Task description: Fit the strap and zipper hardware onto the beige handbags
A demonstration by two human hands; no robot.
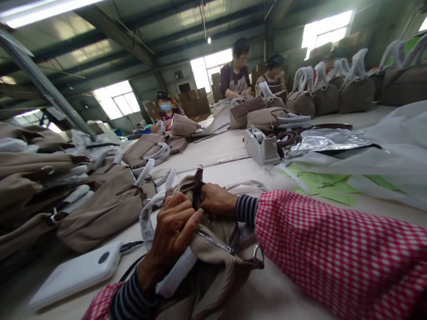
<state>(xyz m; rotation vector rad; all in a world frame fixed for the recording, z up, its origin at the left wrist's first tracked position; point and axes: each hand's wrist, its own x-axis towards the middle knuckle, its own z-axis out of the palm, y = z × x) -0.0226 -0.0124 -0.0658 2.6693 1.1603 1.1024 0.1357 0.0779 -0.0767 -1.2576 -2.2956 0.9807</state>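
We have the bag on the near side of the tape dispenser, its open mouth slanting lengthwise away from us. Our left hand pinches its edge; our right, nearer the dispenser, dips inside, fingers too hidden to tell their grip.

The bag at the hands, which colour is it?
The bag is taupe, best seen in head view.

right hand, fingertips seemingly hidden inside taupe bag, bag's base cut off, bag pile cropped left
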